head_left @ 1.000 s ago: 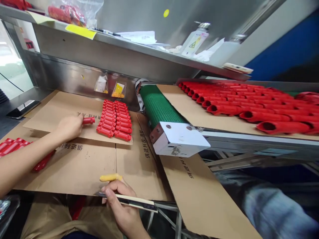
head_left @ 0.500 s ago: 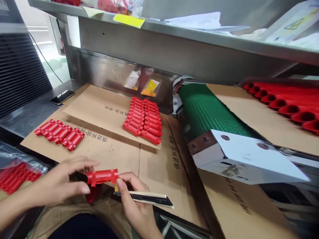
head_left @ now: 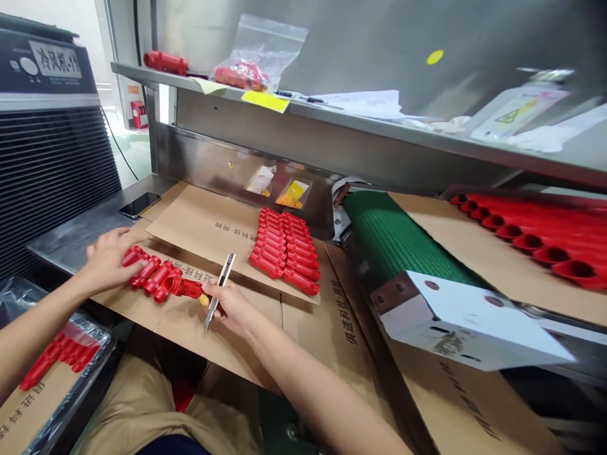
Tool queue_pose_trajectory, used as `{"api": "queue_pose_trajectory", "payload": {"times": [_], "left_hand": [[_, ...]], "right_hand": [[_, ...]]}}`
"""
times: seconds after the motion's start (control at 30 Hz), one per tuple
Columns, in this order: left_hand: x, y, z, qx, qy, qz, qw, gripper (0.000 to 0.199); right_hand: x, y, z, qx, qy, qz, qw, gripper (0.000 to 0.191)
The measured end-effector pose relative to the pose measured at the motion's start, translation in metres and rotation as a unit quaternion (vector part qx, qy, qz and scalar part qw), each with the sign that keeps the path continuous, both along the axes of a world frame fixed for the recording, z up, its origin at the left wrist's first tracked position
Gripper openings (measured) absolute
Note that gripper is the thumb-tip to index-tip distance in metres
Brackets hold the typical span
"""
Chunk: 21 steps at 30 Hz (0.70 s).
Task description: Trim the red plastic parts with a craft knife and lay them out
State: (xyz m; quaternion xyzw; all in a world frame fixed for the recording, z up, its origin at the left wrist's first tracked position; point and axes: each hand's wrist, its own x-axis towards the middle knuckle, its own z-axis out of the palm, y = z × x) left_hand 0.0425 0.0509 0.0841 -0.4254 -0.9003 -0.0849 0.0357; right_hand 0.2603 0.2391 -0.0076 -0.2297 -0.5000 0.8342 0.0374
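Note:
My left hand (head_left: 110,258) is at the left end of a short row of red plastic tubes (head_left: 159,279), fingers apart, thumb lying against the nearest tubes. My right hand (head_left: 230,304) grips a utility knife (head_left: 220,292) with a pale handle, its blade end pointing down toward me. A yellow wrap or tip shows on one finger. Right at those fingertips lies another red tube (head_left: 190,289), turned crosswise to the row with an opening facing up; whether the fingers pinch it is hard to see. Farther back, two columns of red tubes (head_left: 285,249) rest on a cardboard sheet (head_left: 199,212).
A green conveyor belt (head_left: 403,234) with a white metal end guard (head_left: 474,319) stands on the right, larger red tubes (head_left: 573,268) beyond it. Lower left is a plastic-lined bin (head_left: 102,354) with red parts. A phone (head_left: 140,205) lies back left; a steel shelf (head_left: 360,120) runs overhead.
Both hands have moved forward and left, from near my lap to the short row. The red tube my right hand held is now down by the row. The view has tilted up.

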Motion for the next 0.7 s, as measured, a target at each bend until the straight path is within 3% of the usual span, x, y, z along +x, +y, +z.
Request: {"api": "queue_pose_trajectory", "payload": {"times": [0.17,0.27,0.37,0.57,0.7], "left_hand": [[0.013,0.02,-0.015,-0.041,0.003,-0.048,0.998,0.051],[0.02,0.025,-0.027,-0.046,0.008,-0.025,0.999,0.052],[0.024,0.023,-0.031,-0.033,0.023,0.025,0.999,0.066],[-0.012,-0.005,-0.015,-0.016,0.027,0.16,0.987,0.086],[-0.032,-0.011,-0.021,-0.056,-0.016,0.109,0.992,0.057]], "right_hand": [[-0.012,-0.005,-0.014,-0.049,-0.018,0.015,0.998,0.027],[-0.019,-0.01,-0.019,-0.076,-0.032,0.013,0.997,0.025],[-0.027,-0.011,-0.019,-0.091,-0.046,0.003,0.995,0.023],[-0.046,-0.014,-0.014,-0.097,-0.086,-0.021,0.991,0.023],[-0.056,-0.023,-0.012,-0.094,-0.104,-0.041,0.989,0.024]]}}
